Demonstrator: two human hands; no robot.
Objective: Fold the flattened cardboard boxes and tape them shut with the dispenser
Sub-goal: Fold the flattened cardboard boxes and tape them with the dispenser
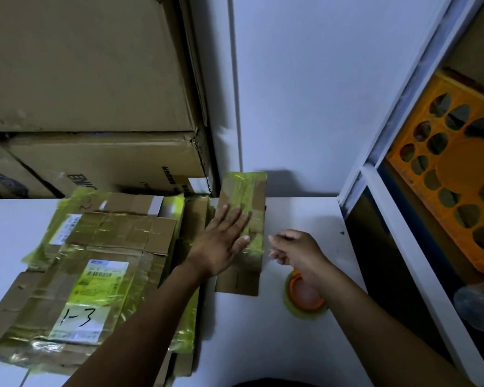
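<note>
Pressing with straight, spread fingers, the left hand (224,238) lies flat on the small brown cardboard box with yellow-green tape (252,191), probably to hold it steady and smooth the tape down. This box rests on the white table (263,344), its far end near the wall. The right hand (299,250) hovers just beside the box, above the yellow-green tape roll with orange core (305,303). Its fingers are curled, but whether they pinch a tape end I cannot tell. The pile of flattened taped cardboard boxes (95,261) waits at the left, within reach.
</note>
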